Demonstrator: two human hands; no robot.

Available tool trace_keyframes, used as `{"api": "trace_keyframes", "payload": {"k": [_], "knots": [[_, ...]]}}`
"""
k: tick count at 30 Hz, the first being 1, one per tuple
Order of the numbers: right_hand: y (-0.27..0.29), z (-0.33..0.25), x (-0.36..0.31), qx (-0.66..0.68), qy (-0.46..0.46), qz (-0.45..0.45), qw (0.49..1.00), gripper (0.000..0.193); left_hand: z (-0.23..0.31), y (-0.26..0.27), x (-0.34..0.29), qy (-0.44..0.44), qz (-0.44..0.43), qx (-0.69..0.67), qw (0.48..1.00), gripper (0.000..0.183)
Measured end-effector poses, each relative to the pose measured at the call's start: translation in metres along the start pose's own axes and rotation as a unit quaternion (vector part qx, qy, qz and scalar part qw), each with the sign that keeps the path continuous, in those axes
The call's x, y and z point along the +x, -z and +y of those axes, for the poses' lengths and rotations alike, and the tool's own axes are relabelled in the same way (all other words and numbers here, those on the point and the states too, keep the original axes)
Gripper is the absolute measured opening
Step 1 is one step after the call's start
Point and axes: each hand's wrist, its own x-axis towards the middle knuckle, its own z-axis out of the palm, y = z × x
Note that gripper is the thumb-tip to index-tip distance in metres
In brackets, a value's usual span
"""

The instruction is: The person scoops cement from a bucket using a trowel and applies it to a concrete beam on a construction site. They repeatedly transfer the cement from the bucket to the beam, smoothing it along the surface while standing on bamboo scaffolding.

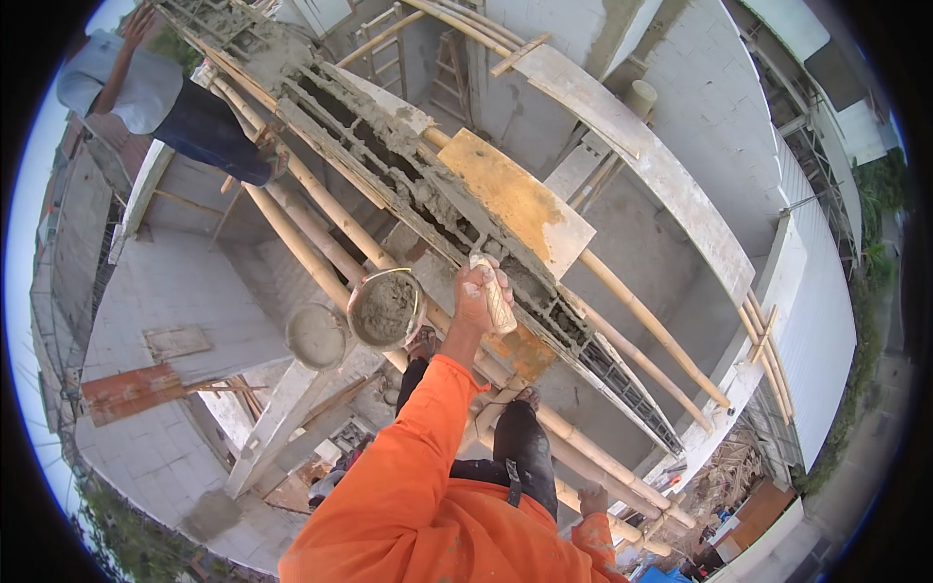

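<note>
My left hand [479, 294] is closed around the thick, pale wooden handle of what looks like a trowel [501, 309]. Its blade is mostly hidden behind the hand. The hand is over a long beam form [418, 185] with wet grey mortar along its edges and a dark gap down the middle. Low at the right, my right hand [592, 501] hangs beside the bamboo poles, small and partly covered by its orange sleeve; its grip is unclear. To the left of my left hand, a bucket of mortar [387, 309] rests by the poles.
A second round bucket [316, 336] with grey contents stands left of the first. Bamboo poles [311, 194] run beneath my feet, high above the rooms below. A stained board [515, 194] lies past the beam. Bare rebar [632, 394] shows at its near end. Another person [185, 107] stands upper left.
</note>
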Motion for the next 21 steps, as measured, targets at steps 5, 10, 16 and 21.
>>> {"api": "trace_keyframes", "payload": {"k": [5,10,16,21], "knots": [[-0.001,0.014,0.008,-0.039,0.059,0.036,0.997,0.033,0.025,-0.019,-0.029,-0.040,-0.012,0.152,0.988,0.017],[-0.041,0.073,0.079,-0.014,0.102,-0.038,0.994,0.029,0.005,0.000,-0.015,0.029,0.118,0.087,0.989,0.015],[0.009,0.007,0.058,0.081,-0.019,-0.101,0.991,0.041,0.005,-0.048,-0.039,-0.011,0.136,0.200,0.970,0.017],[0.038,0.017,0.066,0.066,0.007,-0.082,0.994,0.034,-0.011,-0.019,-0.012,-0.002,0.190,0.164,0.968,0.019]]}}
